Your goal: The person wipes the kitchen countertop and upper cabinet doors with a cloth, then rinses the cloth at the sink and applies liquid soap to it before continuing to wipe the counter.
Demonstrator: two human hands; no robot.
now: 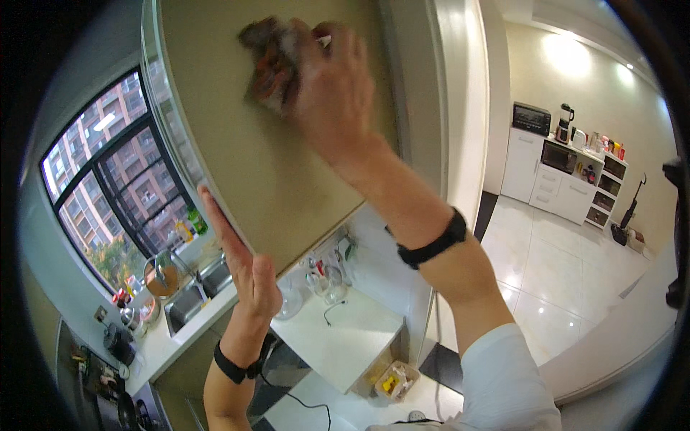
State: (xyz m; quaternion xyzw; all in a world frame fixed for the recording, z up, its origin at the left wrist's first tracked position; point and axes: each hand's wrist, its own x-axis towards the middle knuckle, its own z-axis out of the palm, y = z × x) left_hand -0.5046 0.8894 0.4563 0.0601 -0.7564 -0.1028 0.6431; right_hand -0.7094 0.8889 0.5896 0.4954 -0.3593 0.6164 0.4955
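My right hand (334, 91) is raised high and grips a crumpled, patterned cloth (272, 67), pressed near the upper part of a beige cabinet side panel (259, 156). Both the hand and the cloth are blurred. Lower down, my left hand (250, 275) lies flat along the panel's left edge, beside a glass-like door (172, 108). Its fingers point up and its thumb stands apart; nothing is held in it. A black band circles each wrist.
Below the panel, a white counter (345, 339) holds glassware (329, 285) and a short cable. A sink (183, 312) sits under the window at left, near a cooktop (102, 388). A plastic bin (396, 382) stands on the floor. White cabinets (555, 183) with appliances stand far right.
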